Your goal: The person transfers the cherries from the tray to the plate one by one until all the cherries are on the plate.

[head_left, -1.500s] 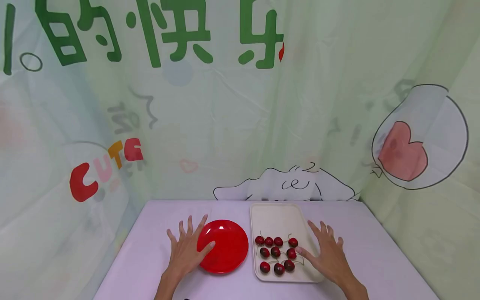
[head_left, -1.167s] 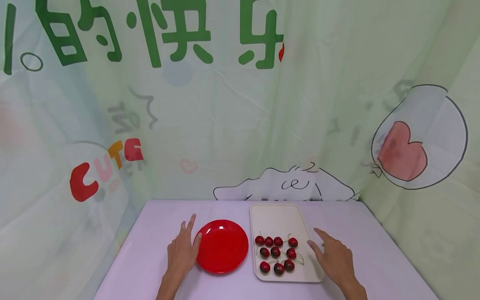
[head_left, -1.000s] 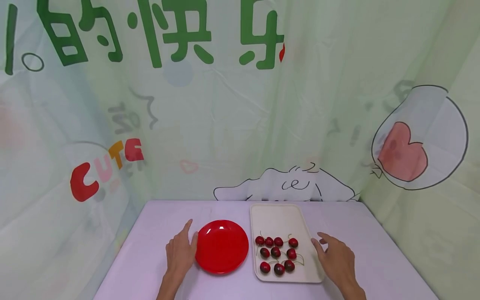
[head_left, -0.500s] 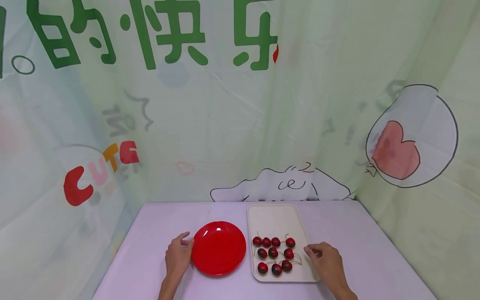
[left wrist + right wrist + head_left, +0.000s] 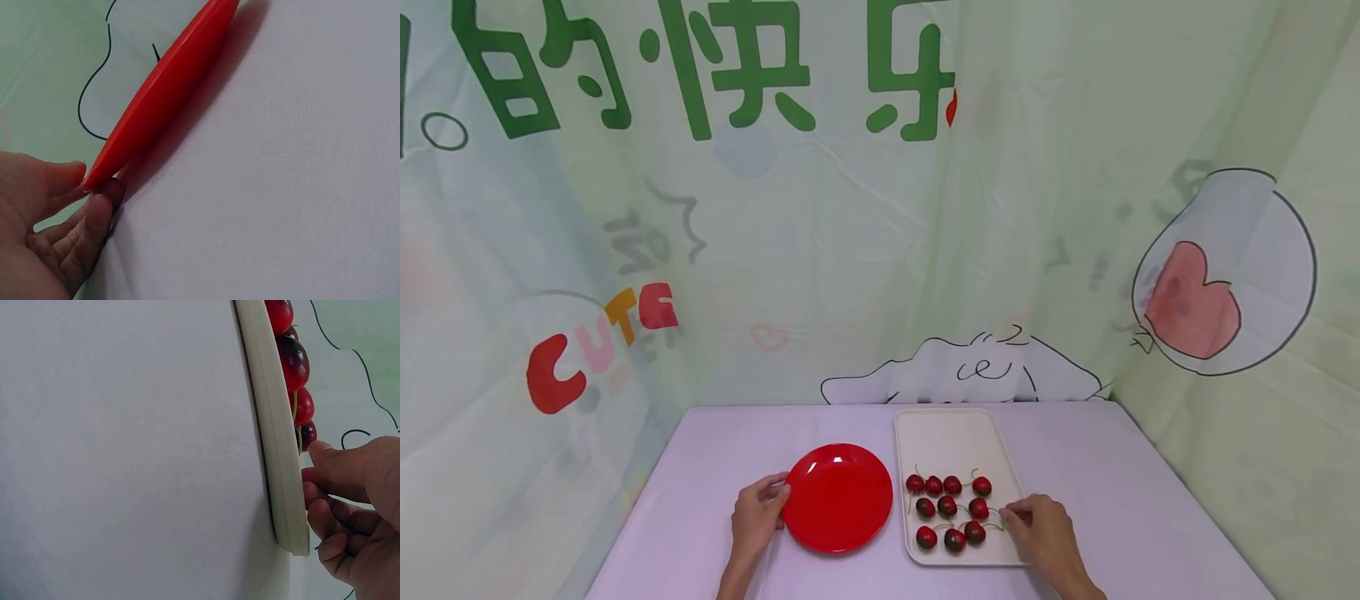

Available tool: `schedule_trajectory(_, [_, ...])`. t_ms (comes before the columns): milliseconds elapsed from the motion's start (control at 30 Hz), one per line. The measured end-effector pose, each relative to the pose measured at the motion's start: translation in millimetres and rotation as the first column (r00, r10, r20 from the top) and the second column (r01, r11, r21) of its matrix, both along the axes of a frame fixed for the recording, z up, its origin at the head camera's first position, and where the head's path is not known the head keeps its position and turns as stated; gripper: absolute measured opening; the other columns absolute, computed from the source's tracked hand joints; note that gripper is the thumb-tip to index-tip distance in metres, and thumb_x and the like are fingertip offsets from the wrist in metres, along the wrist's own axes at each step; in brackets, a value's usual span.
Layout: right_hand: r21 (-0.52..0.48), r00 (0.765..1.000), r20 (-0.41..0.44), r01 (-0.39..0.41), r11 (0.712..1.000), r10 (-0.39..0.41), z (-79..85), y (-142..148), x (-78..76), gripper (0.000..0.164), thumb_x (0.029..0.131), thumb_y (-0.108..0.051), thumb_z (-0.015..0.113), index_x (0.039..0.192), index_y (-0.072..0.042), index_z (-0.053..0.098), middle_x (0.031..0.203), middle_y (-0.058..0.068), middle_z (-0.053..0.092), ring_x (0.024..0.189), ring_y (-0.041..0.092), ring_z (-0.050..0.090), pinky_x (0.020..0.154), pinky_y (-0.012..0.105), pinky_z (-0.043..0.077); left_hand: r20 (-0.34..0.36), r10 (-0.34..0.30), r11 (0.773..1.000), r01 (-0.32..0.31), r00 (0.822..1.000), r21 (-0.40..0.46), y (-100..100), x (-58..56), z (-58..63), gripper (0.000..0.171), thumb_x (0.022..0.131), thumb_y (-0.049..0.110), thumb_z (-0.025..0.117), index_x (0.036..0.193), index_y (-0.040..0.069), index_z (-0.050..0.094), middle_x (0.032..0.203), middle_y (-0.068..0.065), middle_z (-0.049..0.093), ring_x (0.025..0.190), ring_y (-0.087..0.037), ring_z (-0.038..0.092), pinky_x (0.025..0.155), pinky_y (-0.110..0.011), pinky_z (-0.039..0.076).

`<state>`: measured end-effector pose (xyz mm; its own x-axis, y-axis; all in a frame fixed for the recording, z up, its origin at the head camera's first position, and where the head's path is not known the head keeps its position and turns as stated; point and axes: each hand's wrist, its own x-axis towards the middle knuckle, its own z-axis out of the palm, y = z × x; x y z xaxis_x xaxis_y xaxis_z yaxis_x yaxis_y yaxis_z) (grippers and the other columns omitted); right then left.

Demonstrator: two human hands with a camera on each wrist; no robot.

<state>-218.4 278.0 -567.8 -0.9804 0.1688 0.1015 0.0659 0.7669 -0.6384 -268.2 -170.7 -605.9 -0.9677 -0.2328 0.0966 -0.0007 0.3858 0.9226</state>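
My left hand (image 5: 756, 517) pinches the left rim of a round red plate (image 5: 838, 500). In the left wrist view the thumb lies over the plate's edge (image 5: 156, 100) and fingertips sit beneath it. A cream rectangular tray (image 5: 951, 433) stands to the plate's right, bearing several dark red cherries (image 5: 947, 506) with thin green stems in its nearer half. My right hand (image 5: 1042, 533) reaches over the tray's right edge, fingers bent, fingertips right at a cherry's stem. The right wrist view shows the thumb close by the last cherry (image 5: 306, 434); I cannot tell whether a stem is pinched.
Plate and tray stand on a pale lilac tabletop (image 5: 1097, 467). A printed fabric curtain (image 5: 820, 250) with green characters and drawings rises behind the table and along both sides.
Both hands have come down from spread fingers. The left has closed on the plate's rim, and the right has moved in over the tray's right edge to the cherry stems. The cherries stay put.
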Motion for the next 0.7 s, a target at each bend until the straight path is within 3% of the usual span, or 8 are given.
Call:
schedule_trajectory(200, [-0.002, 0.999, 0.045, -0.007, 1.000, 0.008, -0.2, -5, 0.7, 0.014, 0.094, -0.008, 0.083, 0.099, 0.005, 0.083, 0.088, 0.008, 0.081, 0.077, 0.015, 0.059, 0.065, 0.025, 0.043, 0.009, 0.018, 1.000, -0.018, 1.000, 0.001, 0, -1.7, -6.3, 0.031, 0.104, 0.011, 0.072, 0.133, 0.002, 0.076, 0.116, -0.024, 0.081, 0.053, -0.013, 0.062, 0.053, -0.020, 0.055])
schedule_trajectory(400, [0.024, 1.000, 0.001, -0.015, 1.000, 0.015, -5.3, -5, 0.7, 0.012, 0.093, -0.008, 0.084, 0.097, 0.003, 0.084, 0.086, 0.008, 0.082, 0.077, 0.013, 0.066, 0.064, 0.027, 0.047, 0.001, 0.024, 0.999, -0.024, 1.000, 0.023, -2, -3.2, -12.0, 0.031, 0.105, 0.013, 0.073, 0.134, 0.003, 0.076, 0.117, -0.022, 0.081, 0.053, -0.011, 0.061, 0.053, -0.020, 0.055])
schedule_trajectory(700, [0.094, 1.000, -0.014, 0.000, 0.996, 0.002, -12.3, -7, 0.5, 0.010, 0.091, -0.007, 0.085, 0.098, 0.000, 0.085, 0.080, -0.001, 0.079, 0.071, 0.010, 0.058, 0.061, 0.024, 0.043, 0.004, 0.037, 0.999, -0.037, 0.999, 0.024, -1, -1.0, -11.9, 0.031, 0.105, 0.014, 0.073, 0.135, 0.004, 0.076, 0.118, -0.021, 0.081, 0.054, -0.010, 0.062, 0.054, -0.019, 0.055])
